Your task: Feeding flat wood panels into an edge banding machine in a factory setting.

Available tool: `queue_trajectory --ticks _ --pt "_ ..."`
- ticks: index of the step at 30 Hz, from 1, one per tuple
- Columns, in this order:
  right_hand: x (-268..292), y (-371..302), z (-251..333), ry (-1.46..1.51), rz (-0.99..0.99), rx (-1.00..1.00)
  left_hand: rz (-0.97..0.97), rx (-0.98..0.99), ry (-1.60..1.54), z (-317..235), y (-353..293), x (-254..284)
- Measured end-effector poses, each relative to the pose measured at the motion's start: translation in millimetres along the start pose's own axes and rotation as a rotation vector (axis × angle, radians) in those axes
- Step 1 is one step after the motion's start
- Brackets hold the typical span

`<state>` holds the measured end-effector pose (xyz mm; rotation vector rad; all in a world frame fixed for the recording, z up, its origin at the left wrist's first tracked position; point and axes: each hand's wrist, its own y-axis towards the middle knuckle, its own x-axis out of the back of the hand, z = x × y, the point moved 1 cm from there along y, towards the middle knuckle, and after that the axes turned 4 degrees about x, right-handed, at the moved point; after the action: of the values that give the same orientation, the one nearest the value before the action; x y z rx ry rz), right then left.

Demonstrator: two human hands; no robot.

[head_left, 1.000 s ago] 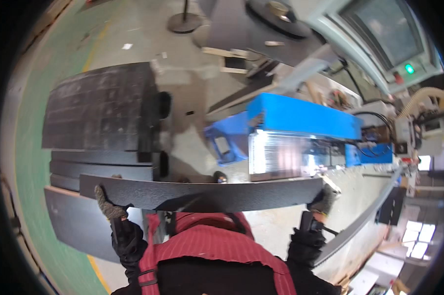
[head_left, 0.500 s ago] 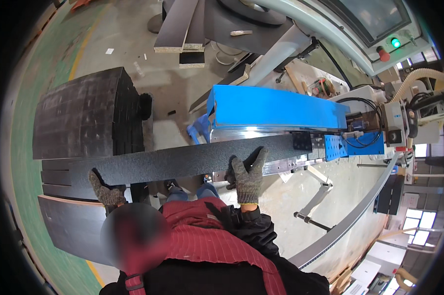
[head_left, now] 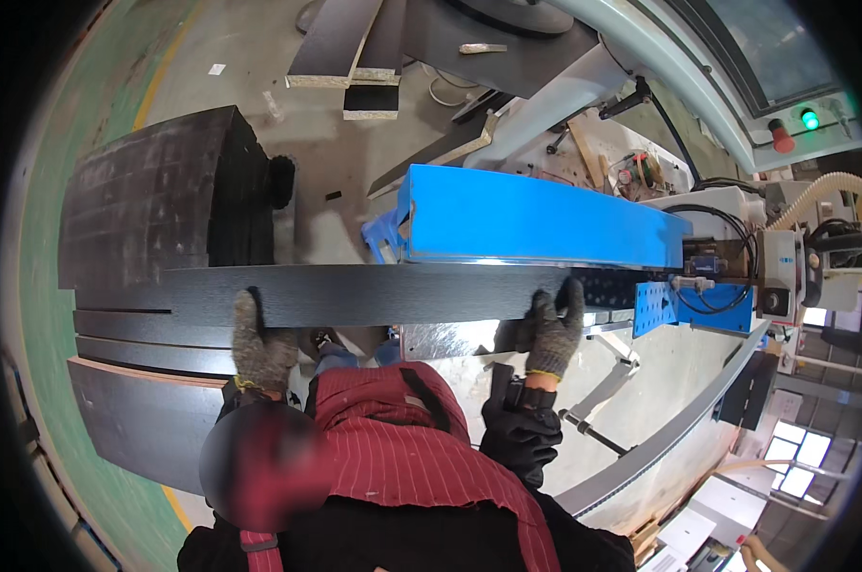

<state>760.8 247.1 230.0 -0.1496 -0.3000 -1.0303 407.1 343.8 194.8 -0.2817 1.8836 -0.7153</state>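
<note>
A long dark board (head_left: 383, 294) stretches left to right in front of me, along the near side of a blue machine housing (head_left: 536, 217). My left hand (head_left: 259, 343), in a grey knitted glove, grips its near edge toward the left end, thumb on top. Near the right end my gloved right hand (head_left: 555, 336) also holds the near edge, its other fingers partly hidden below. The board's right end reaches a dark perforated surface (head_left: 607, 286) beside the housing. Its left end overlies dark boards (head_left: 126, 324) at the left.
A tall stack of dark panels (head_left: 150, 200) stands at far left, with a larger panel (head_left: 154, 410) nearer me. Cut boards (head_left: 340, 43) lie at the back. A control panel (head_left: 765, 67) with a green light overhangs the far right. A grey rail (head_left: 669, 419) curves along the right.
Both hands have moved right with the board. Its slant has levelled, so it runs alongside the blue housing, and its right end sits further along the machine.
</note>
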Motion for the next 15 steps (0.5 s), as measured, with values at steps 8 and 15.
queue_trajectory --ticks 8,15 --pt "66 66 -45 -0.328 -0.262 0.072 -0.040 0.070 0.114 45 -12 -14" --pt "91 86 -62 -0.114 -0.467 -0.236 0.112 -0.311 1.165 36 0 27"
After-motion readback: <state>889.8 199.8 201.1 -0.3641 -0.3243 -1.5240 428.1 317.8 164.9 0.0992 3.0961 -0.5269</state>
